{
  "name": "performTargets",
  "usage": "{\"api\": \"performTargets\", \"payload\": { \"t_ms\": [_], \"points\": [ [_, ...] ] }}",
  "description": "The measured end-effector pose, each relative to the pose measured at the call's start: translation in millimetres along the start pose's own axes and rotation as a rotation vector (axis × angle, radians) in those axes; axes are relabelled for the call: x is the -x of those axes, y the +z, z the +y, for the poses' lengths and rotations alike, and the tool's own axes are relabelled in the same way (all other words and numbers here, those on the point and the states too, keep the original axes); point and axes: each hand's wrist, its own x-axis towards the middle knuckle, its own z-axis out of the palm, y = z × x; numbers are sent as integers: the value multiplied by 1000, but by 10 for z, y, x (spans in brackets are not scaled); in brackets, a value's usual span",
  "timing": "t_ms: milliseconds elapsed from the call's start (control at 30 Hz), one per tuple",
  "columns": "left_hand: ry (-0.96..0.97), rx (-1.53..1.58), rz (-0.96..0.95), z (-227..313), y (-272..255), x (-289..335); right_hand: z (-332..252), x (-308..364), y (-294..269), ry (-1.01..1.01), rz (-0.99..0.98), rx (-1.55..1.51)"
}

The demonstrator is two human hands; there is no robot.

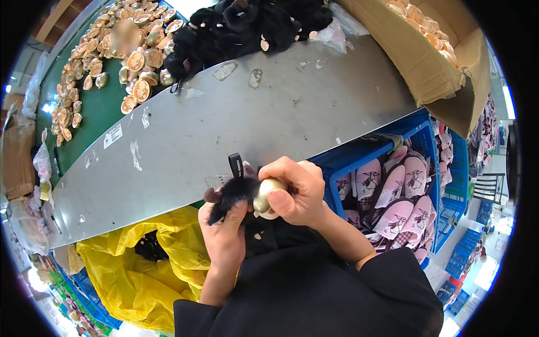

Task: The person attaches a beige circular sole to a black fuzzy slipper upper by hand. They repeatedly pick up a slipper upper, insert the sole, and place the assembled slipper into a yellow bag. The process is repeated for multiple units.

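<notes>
Between thumb and fingers, my left hand (224,238) grips a small black furry plush piece (238,191). A black strap loop (236,165) stands up from its top, and a small brown part (212,195) shows at its left side. My right hand (300,192) is closed on a shiny gold rounded shell (267,197), the thumb pressed on its face. The shell sits right against the plush piece's right side. Both are held just off the near edge of the grey metal table (236,118). Where the two pieces meet is partly hidden by my fingers.
Gold shells with peach insides (143,59) lie on a green surface (104,115) at far left. Beside them is a heap of black plush pieces (241,28). A cardboard box (387,45) stands far right, a blue crate of pink slippers (393,216) near right, a yellow bag (118,264) near left.
</notes>
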Motion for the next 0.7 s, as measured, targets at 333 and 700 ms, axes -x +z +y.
{"api": "performTargets", "payload": {
  "t_ms": [333, 700],
  "points": [
    [22, -81, 17, -33, 34, -10, 109, -67, -56, -291, 69, 249],
    [175, -203, 165, -108, 185, -41, 143, -55, -27, -484, 148, 451]
  ]
}}
